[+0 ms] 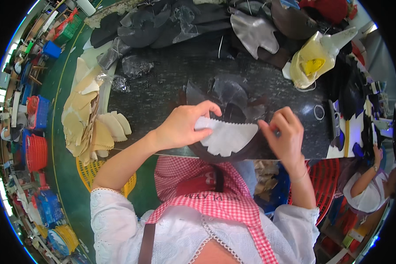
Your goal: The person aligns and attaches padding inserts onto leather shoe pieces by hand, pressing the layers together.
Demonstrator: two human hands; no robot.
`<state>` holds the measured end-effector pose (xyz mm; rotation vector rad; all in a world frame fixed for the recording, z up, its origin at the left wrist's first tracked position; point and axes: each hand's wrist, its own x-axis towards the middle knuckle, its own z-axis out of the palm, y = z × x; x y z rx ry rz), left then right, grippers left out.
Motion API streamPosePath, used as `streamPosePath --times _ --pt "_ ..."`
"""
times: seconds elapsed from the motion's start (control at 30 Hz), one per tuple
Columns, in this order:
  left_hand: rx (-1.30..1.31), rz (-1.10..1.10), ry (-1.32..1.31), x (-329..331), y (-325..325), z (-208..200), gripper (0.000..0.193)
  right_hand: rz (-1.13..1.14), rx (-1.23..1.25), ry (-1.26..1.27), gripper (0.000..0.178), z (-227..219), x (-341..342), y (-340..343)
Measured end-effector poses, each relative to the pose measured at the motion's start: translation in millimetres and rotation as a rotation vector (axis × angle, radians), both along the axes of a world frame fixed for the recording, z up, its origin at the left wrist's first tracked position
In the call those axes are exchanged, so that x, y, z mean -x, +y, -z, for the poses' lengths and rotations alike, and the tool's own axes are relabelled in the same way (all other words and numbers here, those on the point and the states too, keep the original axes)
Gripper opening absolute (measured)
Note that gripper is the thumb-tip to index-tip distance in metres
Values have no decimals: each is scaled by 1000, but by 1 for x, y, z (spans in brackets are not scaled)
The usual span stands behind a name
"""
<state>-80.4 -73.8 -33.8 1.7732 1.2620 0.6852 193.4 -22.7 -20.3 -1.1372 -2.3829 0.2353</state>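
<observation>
My left hand (187, 126) pinches the left end of a white half-round piece of lining material (229, 136) between thumb and fingers. The piece has a zigzag upper edge and notches along its lower side. Beneath it, near the table's front edge, lies a dark rounded piece (253, 152), mostly covered. My right hand (286, 134) hovers by the right end of the white piece, its fingers loosely curled and the thumb apart from them. Nothing shows in that hand. Just beyond my hands, thin translucent dark pieces (231, 90) lie on the black tabletop (163, 94).
Beige zigzag-edged pieces (81, 114) are stacked at the table's left. Dark sheet pieces (163, 26) heap along the far side. A squeeze bottle of yellowish liquid (314, 61) stands far right, near a small ring (319, 112). A red basket (323, 180) sits below; another person (369, 189) works at right.
</observation>
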Motion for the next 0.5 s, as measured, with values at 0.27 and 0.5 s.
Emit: streamPosePath --times 0.27,0.5 --pt "-889 -172 614 26 -10 -15 35 -516 28 -88 40 10 35 -33" --pt "-419 254 459 -19 -62 6 76 -158 -158 401 38 -4 100 129"
